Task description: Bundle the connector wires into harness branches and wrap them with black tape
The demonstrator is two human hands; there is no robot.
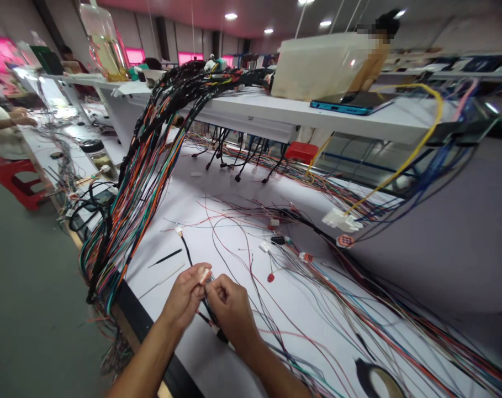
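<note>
Near the front of the white table, my left hand (pixel 188 292) pinches a small white-and-orange connector (pixel 205 275) between thumb and fingers. My right hand (pixel 231 301) is right beside it, its thumb and forefinger closed on thin wires at the back of the connector. A black-wrapped cable (pixel 209 312) runs down from there between the hands. Just beyond my left hand, a black cable with a white plug (pixel 178 231) lies on the table. To the left are a black thin tool (pixel 165 258) and a white-handled pick (pixel 168 277).
A thick wire bundle (pixel 138 182) hangs from the shelf (pixel 251 113) on the left. Loose wires and connectors, one red (pixel 270 278), spread rightward. A tape roll (pixel 378 380) lies at front right. A phone (pixel 352 103) and plastic bin (pixel 312 66) sit on the shelf. People are behind.
</note>
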